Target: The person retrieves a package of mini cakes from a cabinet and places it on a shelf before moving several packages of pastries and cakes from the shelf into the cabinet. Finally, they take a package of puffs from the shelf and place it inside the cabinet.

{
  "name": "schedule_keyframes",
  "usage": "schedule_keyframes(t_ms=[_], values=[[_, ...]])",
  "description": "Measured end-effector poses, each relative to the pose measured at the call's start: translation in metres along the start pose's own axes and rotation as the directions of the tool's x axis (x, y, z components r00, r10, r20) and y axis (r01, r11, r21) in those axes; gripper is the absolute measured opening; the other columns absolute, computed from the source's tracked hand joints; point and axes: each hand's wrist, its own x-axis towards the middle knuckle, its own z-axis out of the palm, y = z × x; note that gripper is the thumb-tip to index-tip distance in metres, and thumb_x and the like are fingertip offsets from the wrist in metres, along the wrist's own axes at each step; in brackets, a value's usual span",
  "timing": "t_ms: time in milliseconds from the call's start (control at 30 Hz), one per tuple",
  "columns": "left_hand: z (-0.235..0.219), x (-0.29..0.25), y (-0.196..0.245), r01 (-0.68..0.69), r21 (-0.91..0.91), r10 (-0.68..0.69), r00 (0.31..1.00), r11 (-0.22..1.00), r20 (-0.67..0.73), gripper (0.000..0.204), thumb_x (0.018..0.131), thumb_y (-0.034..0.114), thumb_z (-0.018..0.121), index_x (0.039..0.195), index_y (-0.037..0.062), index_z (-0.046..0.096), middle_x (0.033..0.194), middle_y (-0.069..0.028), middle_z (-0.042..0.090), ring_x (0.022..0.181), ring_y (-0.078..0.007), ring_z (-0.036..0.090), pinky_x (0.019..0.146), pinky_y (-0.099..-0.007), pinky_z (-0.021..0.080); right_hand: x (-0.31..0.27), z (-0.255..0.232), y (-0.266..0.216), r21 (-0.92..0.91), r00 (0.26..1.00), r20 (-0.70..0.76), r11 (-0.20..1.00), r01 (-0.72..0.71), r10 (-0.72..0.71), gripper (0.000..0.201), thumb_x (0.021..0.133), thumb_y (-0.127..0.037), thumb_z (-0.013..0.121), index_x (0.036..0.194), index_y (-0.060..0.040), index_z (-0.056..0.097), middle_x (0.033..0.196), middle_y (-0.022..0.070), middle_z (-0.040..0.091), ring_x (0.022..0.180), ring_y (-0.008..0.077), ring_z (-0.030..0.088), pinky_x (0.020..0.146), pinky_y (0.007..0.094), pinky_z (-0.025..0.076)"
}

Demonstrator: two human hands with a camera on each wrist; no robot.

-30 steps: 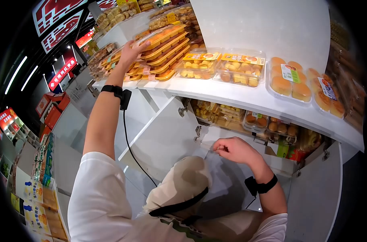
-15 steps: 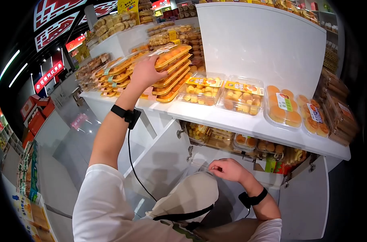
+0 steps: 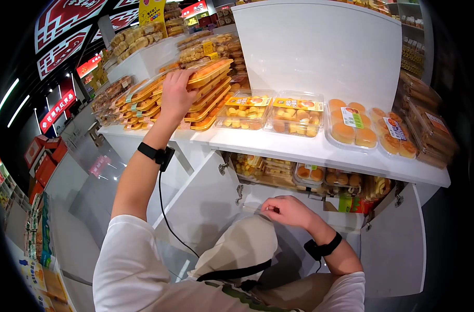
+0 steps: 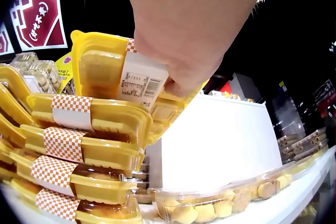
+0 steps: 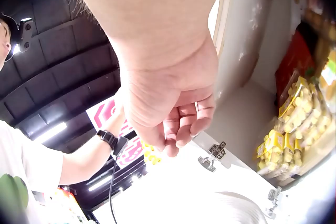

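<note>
My left hand grips the top yellow pastry tray of a stack at the left of the counter. In the left wrist view this tray tips up steeply above the others, its underside and barcode label showing, with my fingers partly hidden behind the hand. Beneath it, several more yellow trays with checkered paper bands lie piled up. Low over my knee, before the opened cupboard, my right hand hangs with loosely curled fingers and holds nothing.
Clear boxes of small cakes and a box of round buns line the white counter. Below, the cupboard stands with its left door and right door swung out. Packs of pastries fill its inside.
My left hand has shifted from the left side of the stack to the top tray and now tilts it up. The head view has turned slightly; the right hand stays over the knee.
</note>
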Motion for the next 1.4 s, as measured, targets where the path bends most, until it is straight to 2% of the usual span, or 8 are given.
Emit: schedule_keyframes(t_ms=[267,467,667,833,1000,1067,1200,1400], values=[[-0.048,-0.022,0.076,-0.253,-0.078,0.228,0.942,0.964,-0.247,0.049,0.063,0.001,0.077,0.109,0.0092,0.062,0.101,-0.009,0.062,0.094,-0.028,0.056,0.086,-0.039,0.046,-0.014,-0.013,0.007,0.351,0.993,-0.042,0.932,-0.093,0.115,0.017,0.093,-0.02,0.059,0.103,-0.0061,0.062,0.087,0.0077,0.068,0.074,0.0195,0.065,0.067,0.0328,0.051],[-0.08,-0.086,0.149,-0.547,-0.283,0.453,0.826,0.788,-0.335,0.034,0.074,0.008,0.072,0.103,0.0096,0.054,0.102,-0.0086,0.06,0.093,-0.0262,0.056,0.084,-0.046,0.051,-0.032,-0.075,0.019,0.989,0.957,-0.145,0.003,0.149,0.253,0.08,0.095,-0.067,0.025,0.139,-0.0015,0.037,0.131,0.0214,0.052,0.113,0.03,0.058,0.088,0.0482,0.052],[-0.073,-0.134,0.193,-0.645,-0.525,0.615,0.743,0.555,-0.264,0.029,0.074,0.003,0.07,0.095,0.0099,0.051,0.102,-0.0085,0.06,0.103,-0.0283,0.055,0.089,-0.0474,0.051,-0.084,-0.112,0.011,0.941,0.899,-0.288,-0.079,0.33,0.33,0.076,0.088,-0.059,0.054,0.138,-0.0034,0.042,0.135,0.0158,0.052,0.118,0.0297,0.056,0.095,0.0442,0.051],[-0.062,-0.155,0.205,-0.504,-0.63,0.543,0.826,0.591,-0.152,0.035,0.071,0.006,0.076,0.098,0.0108,0.053,0.107,-0.0105,0.059,0.11,-0.031,0.054,0.094,-0.0477,0.048,-0.113,-0.124,0.017,0.967,0.91,-0.242,0.001,0.256,0.336,0.059,0.078,-0.029,0.072,0.123,0.0046,0.054,0.116,0.0196,0.063,0.104,0.029,0.064,0.092,0.0419,0.053],[-0.052,-0.169,0.245,0.203,-0.821,-0.042,0.976,0.534,0.214,0.073,0.072,0.012,0.082,0.132,0.012,0.04,0.136,-0.0177,0.041,0.126,-0.0358,0.047,0.103,-0.046,0.042,-0.127,-0.128,0.027,0.98,0.917,-0.181,-0.013,0.199,0.355,0.054,0.077,-0.023,0.07,0.122,0.0039,0.055,0.115,0.0189,0.064,0.103,0.0281,0.065,0.091,0.0415,0.053],[-0.057,-0.179,0.242,0.697,-0.707,-0.09,0.702,-0.117,0.707,0.079,0.081,0.0,0.068,0.147,0.0065,0.025,0.143,-0.0196,0.038,0.128,-0.0286,0.047,0.105,-0.039,0.043,-0.131,-0.127,0.03,0.987,0.929,-0.134,-0.04,0.157,0.346,0.051,0.078,-0.019,0.068,0.122,0.0043,0.054,0.115,0.0191,0.064,0.102,0.0276,0.065,0.091,0.0413,0.053],[-0.052,-0.195,0.226,0.719,0.066,0.392,0.298,-0.692,0.87,0.055,0.088,-0.002,0.04,0.142,-0.0068,0.028,0.139,-0.0208,0.046,0.129,-0.0297,0.047,0.103,-0.0393,0.045,-0.134,-0.125,0.025,0.991,0.915,-0.09,-0.052,0.119,0.394,0.049,0.08,-0.016,0.065,0.123,0.0052,0.052,0.116,0.0192,0.064,0.103,0.0283,0.065,0.091,0.0411,0.054],[-0.047,-0.197,0.242,0.724,0.309,0.52,0.079,-0.617,0.851,0.052,0.095,0.013,0.05,0.141,-0.0043,0.034,0.139,-0.016,0.048,0.121,-0.0261,0.056,0.1,-0.0367,0.047,-0.155,-0.11,0.06,0.996,0.877,0.085,-0.062,-0.063,0.473,0.044,0.085,-0.018,0.063,0.121,0.0066,0.054,0.114,0.0196,0.065,0.097,0.0254,0.068,0.085,0.0373,0.057]])
